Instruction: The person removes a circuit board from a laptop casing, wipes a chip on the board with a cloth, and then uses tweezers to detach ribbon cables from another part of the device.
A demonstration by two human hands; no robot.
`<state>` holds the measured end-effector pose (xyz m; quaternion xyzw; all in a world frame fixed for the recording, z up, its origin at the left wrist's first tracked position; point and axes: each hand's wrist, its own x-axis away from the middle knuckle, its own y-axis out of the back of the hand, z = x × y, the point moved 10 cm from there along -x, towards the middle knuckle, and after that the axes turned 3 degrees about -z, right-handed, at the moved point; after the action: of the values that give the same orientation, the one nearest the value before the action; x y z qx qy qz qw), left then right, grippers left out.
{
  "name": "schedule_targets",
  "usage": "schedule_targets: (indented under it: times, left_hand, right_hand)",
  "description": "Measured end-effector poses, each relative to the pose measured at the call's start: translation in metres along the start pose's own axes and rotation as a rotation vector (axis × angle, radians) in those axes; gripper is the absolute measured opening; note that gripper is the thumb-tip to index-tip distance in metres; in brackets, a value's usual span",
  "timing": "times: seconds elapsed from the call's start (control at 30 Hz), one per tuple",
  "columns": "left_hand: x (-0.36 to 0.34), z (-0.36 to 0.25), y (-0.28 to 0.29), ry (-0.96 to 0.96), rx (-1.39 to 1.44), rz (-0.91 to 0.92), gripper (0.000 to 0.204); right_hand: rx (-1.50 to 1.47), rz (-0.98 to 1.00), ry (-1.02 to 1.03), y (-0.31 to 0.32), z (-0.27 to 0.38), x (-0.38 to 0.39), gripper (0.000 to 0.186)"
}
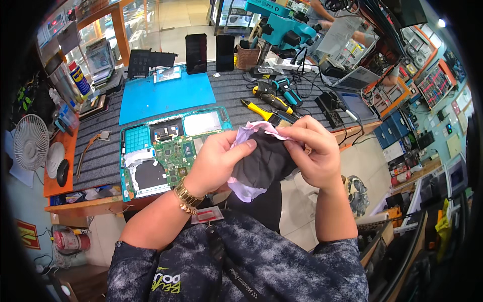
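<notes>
I hold a crumpled cloth point(261, 163), dark on one face with pink and lilac edges, in front of me. My left hand point(216, 161) grips its left side, thumb pressed on top. My right hand point(314, 151) pinches its upper right edge between finger and thumb. Just beyond my left hand lies an opened laptop chassis point(127, 178) with a green circuit board point(176, 156) and a fan exposed. Behind the cloth lie a yellow-handled brush point(256, 108) and other yellow, black and teal tools point(287, 93).
A blue mat point(161, 100), two phones point(195, 53), a battery point(148, 63) and a tool cup point(248, 56) are at the back. A small fan point(31, 141) stands left, spray can point(78, 78) behind it. Cables and a laptop point(354, 78) are right. Another person's arm point(322, 15) shows beyond.
</notes>
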<state>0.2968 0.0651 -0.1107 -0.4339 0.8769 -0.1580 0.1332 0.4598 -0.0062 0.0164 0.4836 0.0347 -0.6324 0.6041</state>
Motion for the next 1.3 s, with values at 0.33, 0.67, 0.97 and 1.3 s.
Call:
schedule_targets:
  times: [0.33,0.67,0.97,1.3]
  left_hand:
    - [-0.003,0.02,-0.004,0.155,0.206,-0.059,0.027]
    - [-0.006,0.026,-0.006,0.198,0.062,-0.016,0.025]
    - [-0.006,0.035,0.009,0.18,0.121,-0.077,0.033]
    - [-0.008,0.037,-0.003,0.135,0.141,-0.014,0.034]
  right_hand:
    - [0.477,0.148,0.276,-0.017,0.018,0.027,0.061]
    - [0.566,0.358,0.311,-0.024,0.008,0.031,0.044]
    - [-0.344,0.001,-0.467,0.004,-0.102,0.055,0.023]
    - [-1.2,-0.116,-0.79,-0.071,-0.145,0.128,0.057]
